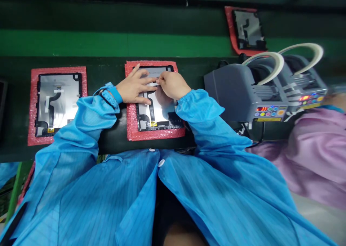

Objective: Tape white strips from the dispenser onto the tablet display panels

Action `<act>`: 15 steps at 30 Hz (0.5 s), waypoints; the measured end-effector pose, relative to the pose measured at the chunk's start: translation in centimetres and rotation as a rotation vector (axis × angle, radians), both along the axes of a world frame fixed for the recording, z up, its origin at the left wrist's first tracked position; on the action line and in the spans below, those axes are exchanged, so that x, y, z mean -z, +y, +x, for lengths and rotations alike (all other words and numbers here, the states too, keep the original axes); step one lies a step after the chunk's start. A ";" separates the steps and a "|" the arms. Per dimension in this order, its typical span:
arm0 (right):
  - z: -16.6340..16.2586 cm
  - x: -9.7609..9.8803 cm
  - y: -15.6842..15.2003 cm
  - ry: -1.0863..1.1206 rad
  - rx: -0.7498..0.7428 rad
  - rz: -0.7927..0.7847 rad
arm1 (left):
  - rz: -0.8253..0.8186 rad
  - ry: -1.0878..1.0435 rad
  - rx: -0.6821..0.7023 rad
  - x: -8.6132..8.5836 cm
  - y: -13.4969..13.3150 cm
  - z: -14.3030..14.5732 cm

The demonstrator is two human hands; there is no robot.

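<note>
- left hand point(134, 86): open and flat, fingers spread on the centre panel point(159, 113), grasping nothing
- right hand point(172, 84): curled, fingertips on the panel's upper part, touching the left fingers; can't tell if pinching anything
- panel lies on red bubble wrap point(132, 120), tape dispensers point(243, 91) to its right

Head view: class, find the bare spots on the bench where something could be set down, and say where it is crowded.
Bare: dark bench between left panel and middle panel; gap before the tape dispensers. Crowded: middle panel, under left hand and right hand.
</note>
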State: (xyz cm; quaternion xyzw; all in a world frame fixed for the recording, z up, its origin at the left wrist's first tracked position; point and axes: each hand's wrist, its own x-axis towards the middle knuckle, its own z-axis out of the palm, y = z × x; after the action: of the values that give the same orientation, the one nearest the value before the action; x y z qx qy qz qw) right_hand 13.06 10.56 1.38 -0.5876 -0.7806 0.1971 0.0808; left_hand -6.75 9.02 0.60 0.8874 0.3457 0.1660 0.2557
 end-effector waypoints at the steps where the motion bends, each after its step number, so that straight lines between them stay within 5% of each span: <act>1: -0.1 -0.1 0.0 -0.007 -0.009 -0.003 | -0.001 -0.001 -0.002 0.0 0.0 0.0; 15: -1.1 -4.5 -1.1 -0.282 0.223 -0.101 | 0.072 0.129 0.025 -0.2 0.0 -0.1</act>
State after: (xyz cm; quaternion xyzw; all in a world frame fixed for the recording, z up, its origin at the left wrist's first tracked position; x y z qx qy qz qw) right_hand 11.94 9.45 5.91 -0.6956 -0.7033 0.1417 -0.0377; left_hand -6.87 9.05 0.82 0.9093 0.3439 0.1175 0.2028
